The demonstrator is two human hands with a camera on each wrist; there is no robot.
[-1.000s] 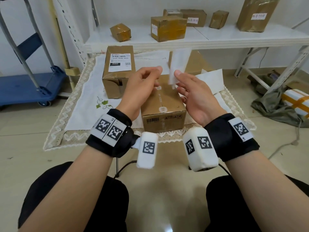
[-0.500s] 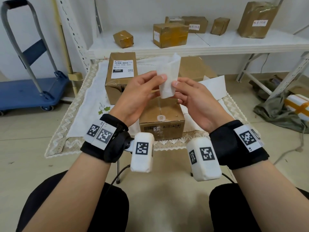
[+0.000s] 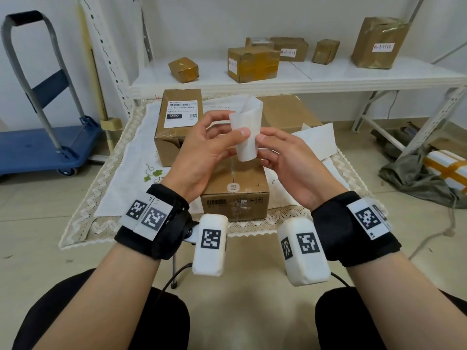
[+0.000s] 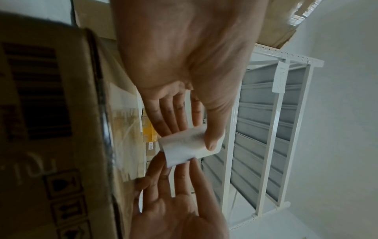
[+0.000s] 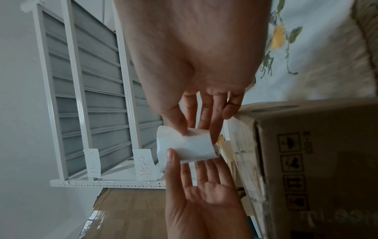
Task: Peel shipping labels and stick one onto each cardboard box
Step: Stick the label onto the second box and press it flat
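- Head view, far left: a blue cart [image 3: 48, 145] stands on the floor, away from the work.
- On the desk [image 3: 83, 223], at the far left of its cloth, a labelled box [image 3: 178, 127] already carries a printed label on top.
- The left hand [image 3: 202, 152] pinches the left edge of the shipping label [image 3: 246, 132], thumb in front and fingers behind; the left wrist view shows the thumb pressed on the sheet [image 4: 184, 145].
- The label is held in the air between the two hands, above the near box [image 3: 236, 193], curled into a loose tube with its top corner splayed.
- The near box sits just below the hands at the near edge of the desk, its top bare of any label, so it is probably the next target.
- The right hand [image 3: 285, 162] pinches the label's right edge between thumb and fingertips; the right wrist view shows that grip [image 5: 190, 129].
- To do this step well, I would work one corner apart with a thumbnail, keep the pull slow and flat, and stop the curl from letting the sticky face fold onto itself.
- Right of the hands, loose white sheets [image 3: 318, 140] lie on the desk; whether they are backing or spare labels I cannot tell.
- Beyond, a white shelf [image 3: 328, 79] holds more taped boxes.
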